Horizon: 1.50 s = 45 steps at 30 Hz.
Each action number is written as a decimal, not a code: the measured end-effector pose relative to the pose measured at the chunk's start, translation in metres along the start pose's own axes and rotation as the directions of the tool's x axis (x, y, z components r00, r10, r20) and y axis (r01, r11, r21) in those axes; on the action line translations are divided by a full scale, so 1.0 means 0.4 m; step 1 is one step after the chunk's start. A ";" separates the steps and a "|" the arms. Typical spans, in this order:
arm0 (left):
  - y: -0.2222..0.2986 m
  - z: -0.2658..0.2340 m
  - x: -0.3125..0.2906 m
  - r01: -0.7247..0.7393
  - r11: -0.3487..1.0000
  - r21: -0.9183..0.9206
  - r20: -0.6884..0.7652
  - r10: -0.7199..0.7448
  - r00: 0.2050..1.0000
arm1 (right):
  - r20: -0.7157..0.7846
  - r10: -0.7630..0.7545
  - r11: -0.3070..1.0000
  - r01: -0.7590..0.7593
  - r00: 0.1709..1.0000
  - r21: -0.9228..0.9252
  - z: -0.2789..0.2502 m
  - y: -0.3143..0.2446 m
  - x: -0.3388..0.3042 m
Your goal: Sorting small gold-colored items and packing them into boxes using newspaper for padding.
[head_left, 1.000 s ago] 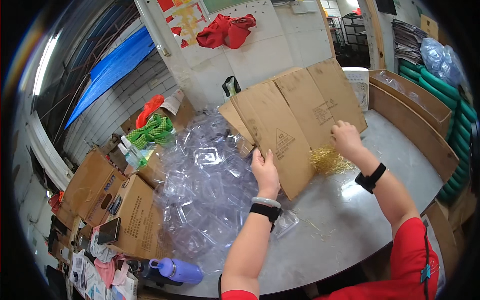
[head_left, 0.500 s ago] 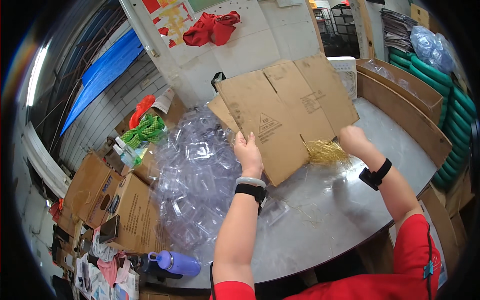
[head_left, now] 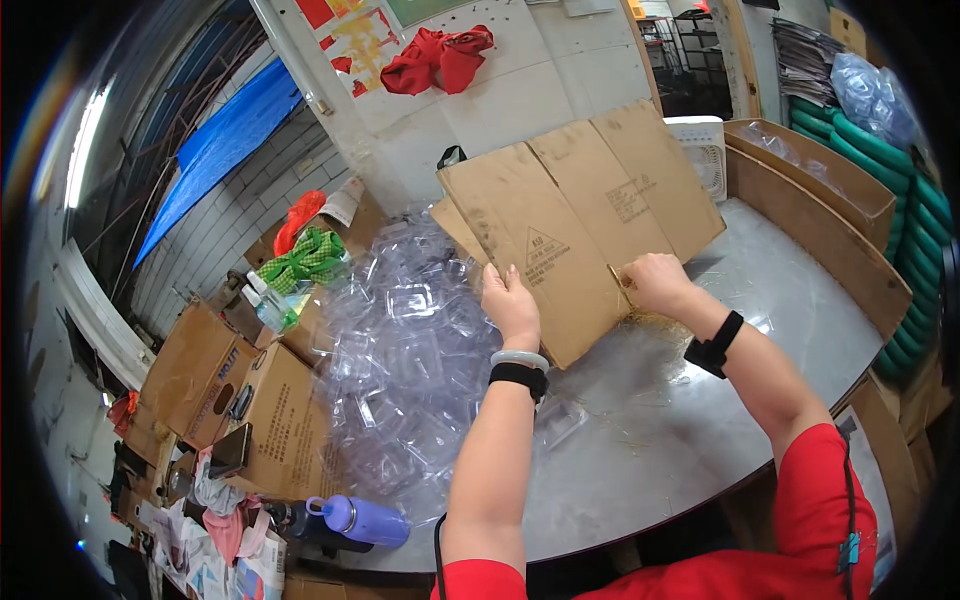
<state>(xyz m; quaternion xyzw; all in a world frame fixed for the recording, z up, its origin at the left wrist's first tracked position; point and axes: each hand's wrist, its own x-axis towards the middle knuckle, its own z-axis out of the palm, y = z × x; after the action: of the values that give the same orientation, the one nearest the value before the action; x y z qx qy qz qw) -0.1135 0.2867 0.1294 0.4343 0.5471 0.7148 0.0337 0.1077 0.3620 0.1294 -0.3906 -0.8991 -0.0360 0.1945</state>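
Note:
A large brown cardboard sheet (head_left: 570, 225), creased, slit and printed, stands tilted over the metal table (head_left: 690, 400). My left hand (head_left: 512, 305) grips its lower left edge, thumb up on the front face. My right hand (head_left: 655, 284) is closed in a fist at the sheet's lower edge, beside a slit in it. What the right fingers hold is hidden. Just below that fist a little gold shredded tinsel (head_left: 645, 316) shows, and thin gold strands lie scattered on the tabletop.
Left of the sheet is a heap of clear plastic boxes (head_left: 400, 350). A purple bottle (head_left: 370, 521) stands at the near left, by cardboard boxes (head_left: 285, 430). A white fan (head_left: 703, 150) and a long cardboard tray (head_left: 820, 225) are at the back right, beside green coils (head_left: 905, 260).
My right hand has moved left and slightly down to the cardboard's lower edge. The gold tinsel clump that showed beside it is now mostly out of sight. My left hand keeps its grip.

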 end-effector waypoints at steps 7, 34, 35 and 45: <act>0.027 0.027 -0.020 -0.008 0.990 0.144 -0.119 0.025 0.993 | -0.280 0.051 0.997 -0.030 0.959 0.077 -0.024 0.057 -0.080; 0.029 0.061 -0.010 0.061 0.916 -0.398 -0.034 -0.081 0.996 | -0.449 -0.045 0.995 0.001 0.892 -0.097 -0.008 0.021 -0.150; 0.047 0.077 -0.017 0.055 0.938 -0.343 -0.031 -0.070 0.997 | -0.411 -0.069 0.983 -0.008 0.909 -0.181 -0.017 -0.010 -0.169; 0.206 0.160 -0.075 0.228 0.683 -0.694 0.373 0.069 0.925 | -0.497 0.282 0.898 -0.043 0.821 0.437 0.048 -0.024 -0.135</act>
<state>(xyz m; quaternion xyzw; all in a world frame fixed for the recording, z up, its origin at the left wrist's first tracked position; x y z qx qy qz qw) -0.0178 0.2862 0.1804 0.4870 0.2215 0.7750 0.3365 0.1278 0.3224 0.0922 -0.3913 -0.7549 0.0584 0.5230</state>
